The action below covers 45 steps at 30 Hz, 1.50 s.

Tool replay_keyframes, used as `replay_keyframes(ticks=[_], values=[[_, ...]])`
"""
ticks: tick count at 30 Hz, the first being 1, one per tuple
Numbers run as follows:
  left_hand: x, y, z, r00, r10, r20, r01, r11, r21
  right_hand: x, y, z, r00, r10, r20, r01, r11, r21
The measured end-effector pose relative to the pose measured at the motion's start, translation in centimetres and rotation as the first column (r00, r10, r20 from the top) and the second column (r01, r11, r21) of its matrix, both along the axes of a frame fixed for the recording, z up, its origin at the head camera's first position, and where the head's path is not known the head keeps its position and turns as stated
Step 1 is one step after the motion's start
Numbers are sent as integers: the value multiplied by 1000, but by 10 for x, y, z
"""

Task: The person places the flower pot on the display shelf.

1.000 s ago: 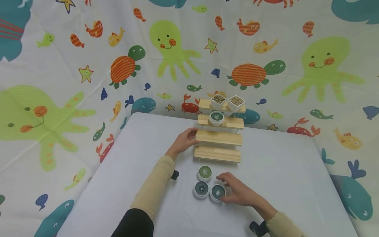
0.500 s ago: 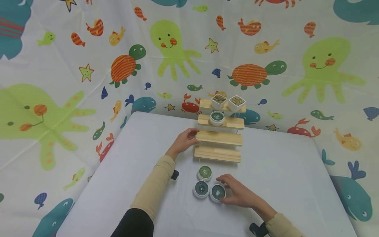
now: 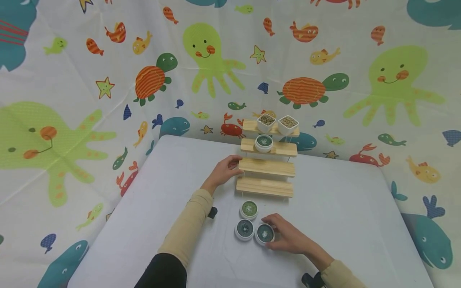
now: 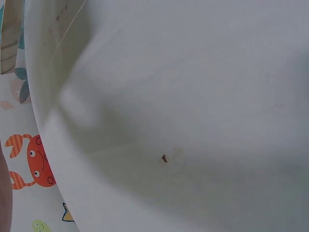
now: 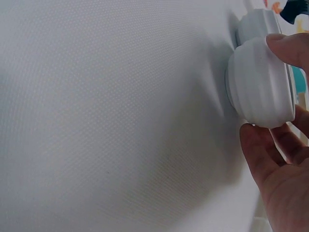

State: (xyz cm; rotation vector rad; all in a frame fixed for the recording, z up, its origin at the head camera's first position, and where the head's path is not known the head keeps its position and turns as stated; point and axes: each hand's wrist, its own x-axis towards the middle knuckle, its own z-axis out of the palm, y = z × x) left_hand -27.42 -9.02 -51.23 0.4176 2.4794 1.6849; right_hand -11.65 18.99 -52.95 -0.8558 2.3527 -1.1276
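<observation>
My left hand (image 3: 224, 172) grips the left end of a tiered wooden shelf (image 3: 266, 167) in the head view. In the right wrist view, a small round white pot (image 5: 263, 82) sits between the thumb and fingers of my right hand (image 5: 285, 179). Its top looks dark green with a pale centre. Beside it stand another dark-topped white pot (image 3: 245, 229) and a green-topped one (image 3: 249, 209). A round dark-topped pot (image 3: 264, 144) is on the second tier from the top. Two square white pots with speckled tops, a left one (image 3: 265, 125) and a right one (image 3: 287, 126), occupy the top tier.
The shelf stands on a white-covered table (image 3: 342, 200). Behind it hangs a sea-animal printed cloth (image 3: 230, 60). Dark wrist devices show near both sleeves, one (image 3: 212, 213) on the left and one (image 3: 313, 281) on the right.
My right hand has shifted slightly, and its fingers have closed in around the nearest right pot. My left hand keeps its place at the shelf.
</observation>
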Motion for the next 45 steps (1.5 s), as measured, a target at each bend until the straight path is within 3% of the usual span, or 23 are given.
replay_keyframes(ticks=[10, 18, 28, 39, 45], values=[[-1, 1, 0, 1000, 4, 4, -4, 1000, 13, 1, 0, -4, 1000, -26, 14, 26, 1000, -6], [-2, 0, 0, 1000, -10, -1, 11, 999, 38, 2, -2, -5, 995, -84, 59, 83, 997, 8], [0, 0, 1, 1000, -1, 8, 1, 1000, 21, 0, -1, -9, 988, -140, 58, 140, 990, 8], [0, 0, 1, 1000, 1, 32, -2, 1000, 18, -7, 3, -4, 984, -175, 27, 176, 983, -44], [0, -1, 1, 999, -8, 35, 7, 999, 38, -14, 6, 9, 977, -210, 32, 212, 974, -79]])
